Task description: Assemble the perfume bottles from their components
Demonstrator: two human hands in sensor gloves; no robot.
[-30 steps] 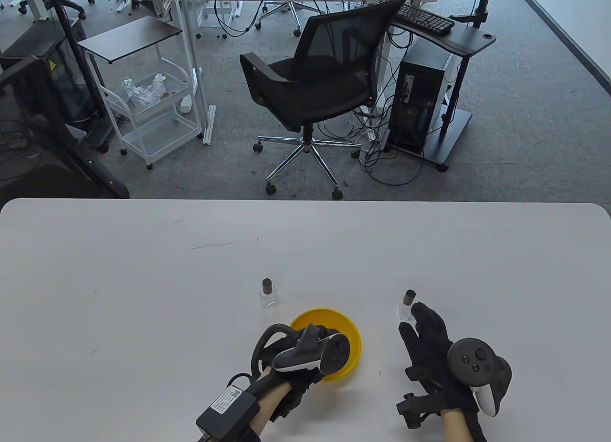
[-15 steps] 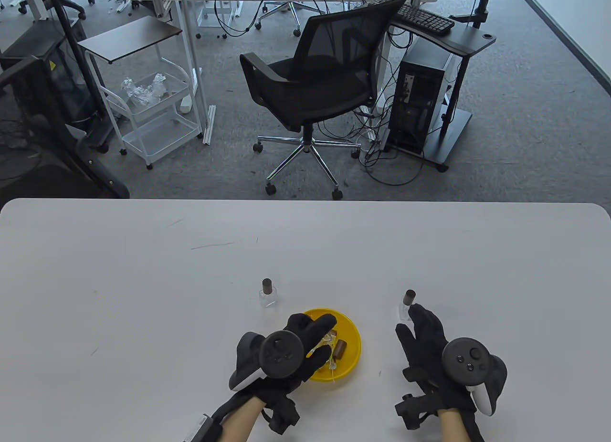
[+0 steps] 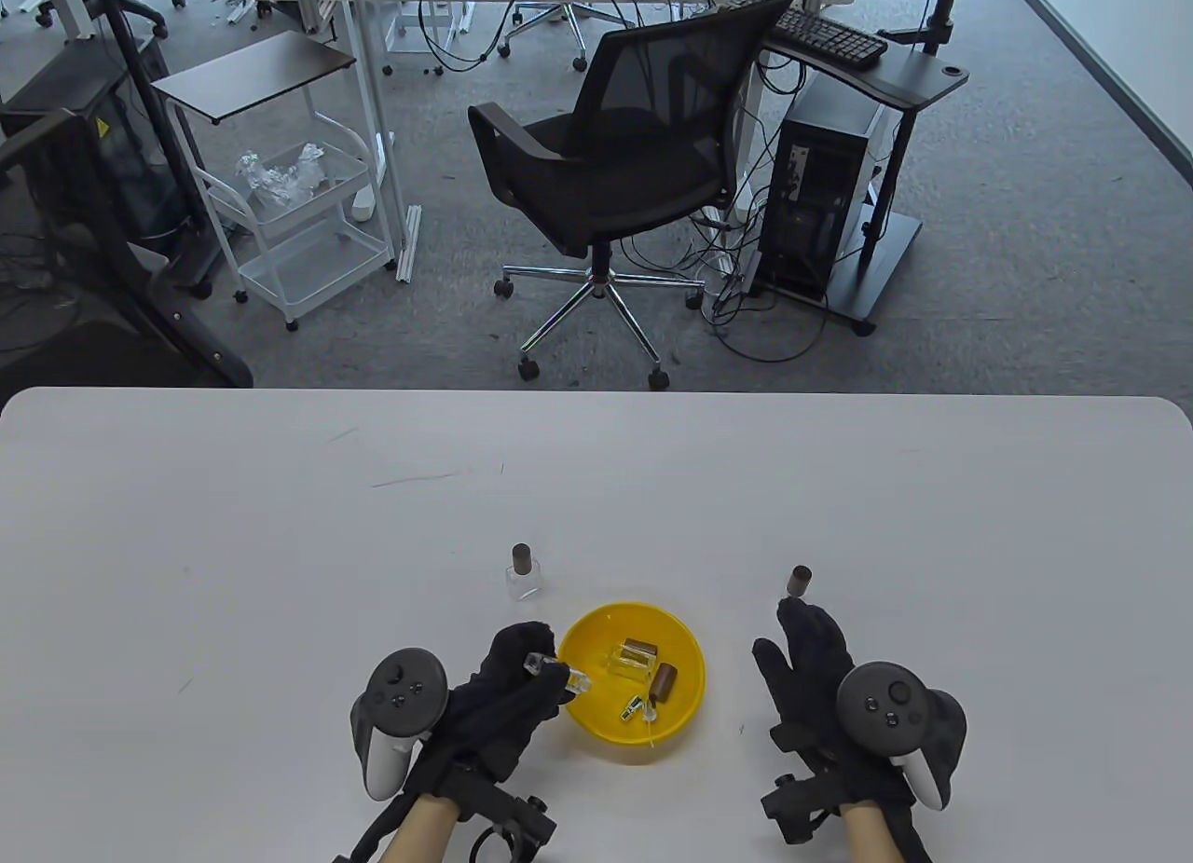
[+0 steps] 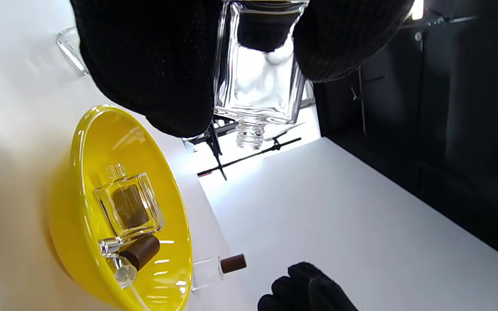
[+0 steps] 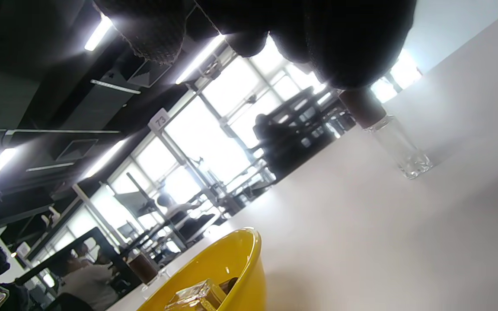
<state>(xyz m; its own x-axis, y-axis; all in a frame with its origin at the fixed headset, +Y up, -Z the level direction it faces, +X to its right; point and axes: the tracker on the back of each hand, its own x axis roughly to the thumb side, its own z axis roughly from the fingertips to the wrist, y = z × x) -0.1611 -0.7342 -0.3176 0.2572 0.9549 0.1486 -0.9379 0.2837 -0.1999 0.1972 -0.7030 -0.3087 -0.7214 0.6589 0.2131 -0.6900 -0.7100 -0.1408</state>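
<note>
- Left hand (image 3: 503,705) is just left of the yellow bowl (image 3: 685,705), its fingers (image 4: 154,77) pinching an empty glass bottle (image 3: 557,674) right at the bowl's left rim
- In the left wrist view that bottle (image 4: 257,82) hangs with its bare threaded neck pointing away from the palm, no cap on it, gripped on both flat sides
- Inside the bowl: another uncapped glass bottle (image 3: 632,660) lying down, a brown cap (image 3: 664,681) beside it, and a small sprayer piece with a thin tube (image 3: 641,711) near the front wall
- Right hand (image 3: 820,677) lies flat on the tabletop (image 3: 280,574) to the right of the bowl, fingers spread out and holding nothing
- A capped bottle (image 3: 798,583) stands upright just past the right fingertips; from above I cannot tell whether they touch it
- A second capped bottle (image 3: 523,572) stands upright behind the bowl's left side, apart from both hands
</note>
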